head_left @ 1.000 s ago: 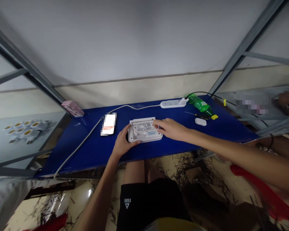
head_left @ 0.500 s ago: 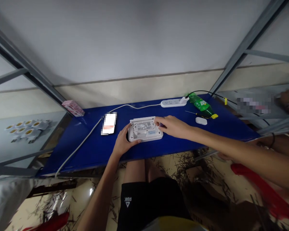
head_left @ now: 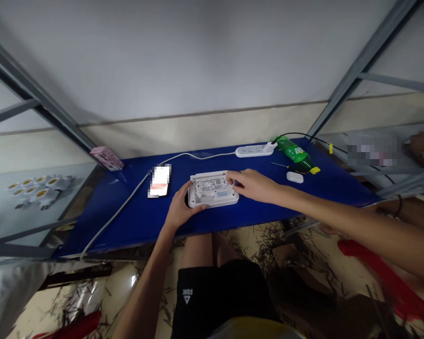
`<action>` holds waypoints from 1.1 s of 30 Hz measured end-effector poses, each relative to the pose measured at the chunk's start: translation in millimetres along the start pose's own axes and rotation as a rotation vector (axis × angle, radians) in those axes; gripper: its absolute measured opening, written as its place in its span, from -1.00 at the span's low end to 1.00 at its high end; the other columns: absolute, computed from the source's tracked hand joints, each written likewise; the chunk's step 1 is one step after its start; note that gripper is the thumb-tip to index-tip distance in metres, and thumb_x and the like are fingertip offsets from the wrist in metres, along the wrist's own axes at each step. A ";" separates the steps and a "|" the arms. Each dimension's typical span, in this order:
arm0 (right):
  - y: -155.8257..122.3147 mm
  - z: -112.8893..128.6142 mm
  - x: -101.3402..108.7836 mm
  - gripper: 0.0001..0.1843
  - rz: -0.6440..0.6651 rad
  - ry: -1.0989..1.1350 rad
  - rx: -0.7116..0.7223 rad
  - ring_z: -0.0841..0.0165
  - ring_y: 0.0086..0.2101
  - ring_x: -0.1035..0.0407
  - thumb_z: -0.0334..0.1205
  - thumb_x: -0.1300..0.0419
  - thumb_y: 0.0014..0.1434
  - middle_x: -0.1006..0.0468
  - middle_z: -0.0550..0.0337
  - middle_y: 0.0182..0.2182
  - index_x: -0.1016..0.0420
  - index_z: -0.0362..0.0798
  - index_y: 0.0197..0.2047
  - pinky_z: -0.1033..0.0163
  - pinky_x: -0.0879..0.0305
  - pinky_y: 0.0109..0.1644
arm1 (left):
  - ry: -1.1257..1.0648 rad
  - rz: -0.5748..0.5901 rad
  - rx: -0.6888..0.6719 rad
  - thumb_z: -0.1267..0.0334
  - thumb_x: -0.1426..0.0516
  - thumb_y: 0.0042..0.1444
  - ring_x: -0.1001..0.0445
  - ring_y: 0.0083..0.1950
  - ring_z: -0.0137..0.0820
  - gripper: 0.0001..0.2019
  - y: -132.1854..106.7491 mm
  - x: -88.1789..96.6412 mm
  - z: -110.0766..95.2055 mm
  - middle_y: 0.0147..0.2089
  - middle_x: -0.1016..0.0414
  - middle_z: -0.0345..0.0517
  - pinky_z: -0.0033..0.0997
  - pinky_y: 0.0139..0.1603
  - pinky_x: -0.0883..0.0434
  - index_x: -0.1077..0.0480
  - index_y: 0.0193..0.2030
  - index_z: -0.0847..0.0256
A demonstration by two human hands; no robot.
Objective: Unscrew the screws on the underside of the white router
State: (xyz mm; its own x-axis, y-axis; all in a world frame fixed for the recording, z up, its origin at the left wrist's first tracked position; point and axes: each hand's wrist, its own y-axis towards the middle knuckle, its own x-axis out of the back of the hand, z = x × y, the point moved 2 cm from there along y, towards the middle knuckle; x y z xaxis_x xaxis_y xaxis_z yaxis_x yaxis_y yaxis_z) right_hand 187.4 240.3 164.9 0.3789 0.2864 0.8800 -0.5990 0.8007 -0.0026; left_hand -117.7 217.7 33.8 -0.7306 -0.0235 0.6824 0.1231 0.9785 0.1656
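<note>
A white flat device (head_left: 212,189), lying underside up with a label and vent holes showing, rests on the blue table (head_left: 134,221). My left hand (head_left: 180,207) grips its near left corner, fingers curled round the edge. My right hand (head_left: 254,184) rests on its far right corner with the fingers bent onto the casing; whether they pinch anything small there I cannot make out.
A phone (head_left: 159,181) lies left of the device beside a white cable (head_left: 120,209) running to a power strip (head_left: 254,150). A green bottle (head_left: 296,153), a thin screwdriver (head_left: 286,166) and a small white case (head_left: 294,177) lie to the right. A pink box (head_left: 106,158) sits far left. Another person's hand (head_left: 422,143) shows at right.
My right hand has shifted slightly up and right on the device's corner. The device and my left hand have hardly moved.
</note>
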 end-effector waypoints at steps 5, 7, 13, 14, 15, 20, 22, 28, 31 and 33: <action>1.7 -6.1 -9.6 -0.84 0.010 0.006 -0.012 0.32 -0.36 -0.38 -0.39 -0.23 0.41 -0.61 0.28 -0.30 -0.52 0.08 -0.03 0.21 -0.11 -0.18 | -0.004 0.002 0.004 -0.06 -0.57 0.14 -0.42 0.74 0.24 0.05 0.2 0.0 -0.3 0.75 -0.43 0.24 0.35 0.79 -0.34 -0.32 0.70 0.10; 1.8 -5.2 -8.9 -0.87 0.015 -0.002 -0.030 0.32 -0.34 -0.40 -0.37 -0.25 0.43 -0.62 0.27 -0.28 -0.52 0.07 -0.05 0.21 -0.12 -0.17 | -0.011 -0.004 0.000 -0.06 -0.57 0.13 -0.43 0.73 0.22 0.05 0.3 -0.5 0.6 0.75 -0.44 0.21 0.33 0.79 -0.34 -0.33 0.70 0.08; 1.0 12.7 3.6 -0.89 0.070 -0.241 -0.102 0.23 -0.34 -0.44 -0.17 -0.29 0.57 -0.63 0.18 -0.34 -0.61 0.06 0.08 0.18 -0.04 -0.24 | -0.024 -0.015 -0.017 -0.06 -0.59 0.12 -0.44 0.73 0.18 0.06 0.9 -2.8 4.5 0.74 -0.45 0.21 0.28 0.80 -0.34 -0.33 0.70 0.07; 1.3 16.6 6.4 -0.85 0.074 -0.308 -0.127 0.22 -0.36 -0.43 -0.11 -0.27 0.60 -0.63 0.16 -0.36 -0.61 0.05 0.10 0.17 -0.01 -0.26 | -0.024 -0.014 -0.017 -0.07 -0.59 0.12 -0.44 0.73 0.18 0.07 0.9 -2.9 4.5 0.74 -0.45 0.22 0.28 0.80 -0.34 -0.32 0.70 0.08; 1.9 20.0 9.2 -0.82 0.071 -0.364 -0.155 0.22 -0.37 -0.43 -0.08 -0.26 0.62 -0.62 0.14 -0.36 -0.61 0.03 0.11 0.16 0.02 -0.28 | -0.024 -0.013 -0.016 -0.07 -0.59 0.12 -0.43 0.73 0.19 0.07 0.8 -2.9 4.3 0.74 -0.44 0.23 0.28 0.80 -0.33 -0.32 0.70 0.10; 7.3 26.2 18.7 -0.89 0.124 -0.375 -0.179 0.22 -0.36 -0.46 -0.19 -0.32 0.56 -0.66 0.08 -0.30 -0.57 -0.01 0.07 0.15 -0.02 -0.30 | -0.031 -0.009 -0.017 -0.06 -0.58 0.15 -0.42 0.74 0.22 0.07 0.3 -2.6 2.7 0.75 -0.43 0.28 0.30 0.79 -0.33 -0.32 0.71 0.13; 9.6 24.4 20.0 -0.95 0.186 -0.291 -0.094 0.22 -0.30 -0.51 -0.30 -0.30 0.51 -0.71 0.08 -0.22 -0.57 0.02 0.00 0.17 -0.13 -0.26 | -0.041 -0.009 -0.018 -0.05 -0.59 0.13 -0.43 0.73 0.21 0.06 0.5 -2.7 2.7 0.74 -0.43 0.25 0.31 0.79 -0.33 -0.33 0.71 0.08; 13.0 14.2 19.5 -0.92 0.169 -0.233 0.013 0.29 -0.37 -0.40 -0.34 -0.33 0.41 -0.64 0.19 -0.29 -0.61 0.06 -0.11 0.19 -0.08 -0.27 | -0.046 -0.012 -0.020 -0.04 -0.61 0.11 -0.43 0.73 0.23 0.07 0.9 -2.7 2.5 0.74 -0.44 0.26 0.31 0.79 -0.34 -0.34 0.70 0.07; 14.5 9.7 18.5 -0.89 0.113 -0.258 -0.054 0.32 -0.48 -0.21 -0.21 -0.32 0.51 -0.50 0.24 -0.41 -0.61 0.05 -0.15 0.15 0.03 -0.31 | -0.042 -0.005 -0.014 -0.05 -0.62 0.12 -0.43 0.73 0.24 0.07 0.5 -2.1 1.7 0.75 -0.43 0.25 0.32 0.78 -0.35 -0.34 0.71 0.04; 15.3 10.3 17.7 -0.85 0.159 -0.221 -0.019 0.32 -0.44 -0.29 -0.30 -0.32 0.46 -0.55 0.20 -0.36 -0.58 0.03 -0.22 0.16 -0.03 -0.27 | -0.050 0.000 -0.014 -0.07 -0.62 0.12 -0.42 0.74 0.26 0.08 0.6 -1.6 1.5 0.75 -0.42 0.23 0.36 0.79 -0.34 -0.34 0.71 0.01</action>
State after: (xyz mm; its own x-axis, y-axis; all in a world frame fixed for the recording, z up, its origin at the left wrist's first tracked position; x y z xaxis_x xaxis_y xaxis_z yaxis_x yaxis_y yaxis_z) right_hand 177.7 252.2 185.4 0.1170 0.2888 0.9502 -0.6244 0.7654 -0.1558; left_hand -117.5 218.6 31.7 -0.7632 -0.0133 0.6460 0.1322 0.9754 0.1763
